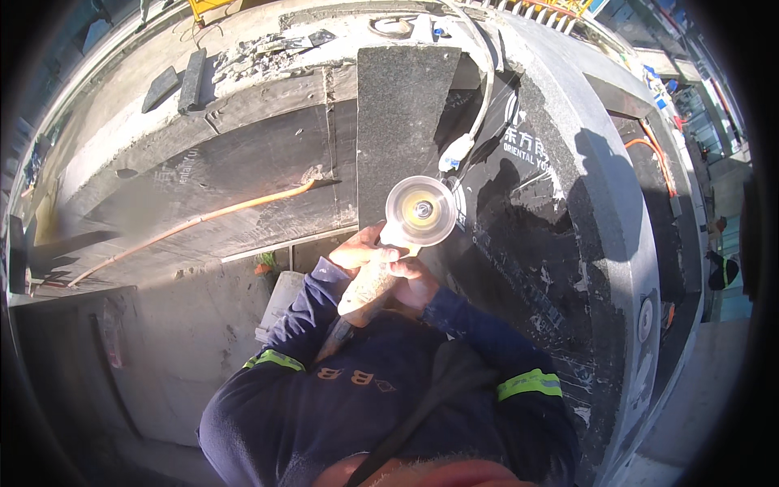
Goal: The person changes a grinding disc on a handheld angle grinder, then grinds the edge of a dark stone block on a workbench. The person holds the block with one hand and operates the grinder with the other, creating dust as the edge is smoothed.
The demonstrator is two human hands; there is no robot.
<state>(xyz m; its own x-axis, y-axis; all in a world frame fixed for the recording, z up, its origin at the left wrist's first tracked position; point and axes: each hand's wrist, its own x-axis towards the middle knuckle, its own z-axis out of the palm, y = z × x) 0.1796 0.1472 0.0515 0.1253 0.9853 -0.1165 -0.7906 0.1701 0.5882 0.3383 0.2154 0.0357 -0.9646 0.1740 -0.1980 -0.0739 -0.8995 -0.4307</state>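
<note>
Close in front of my chest I hold an angle grinder (369,288), its light-coloured body dusty and pointing back toward me. Its round disc (434,230) faces up at the far end and looks pale and blurred. My left hand (357,250) is closed round the tool on its left side, just behind the disc. From the right, my right hand (415,282) grips the body, thumb on top. Beyond the disc lies a grey stone slab (406,114). A white cable connector (457,152) hangs on a pale cable just past the disc.
A dark printed board (519,203) is at right, beside a curved grey stone edge (604,162). An orange conduit (203,217) crosses the left panel. Dark stone offcuts (191,81) and rubble (256,58) lie on the far left ledge. Another person (720,269) shows at far right.
</note>
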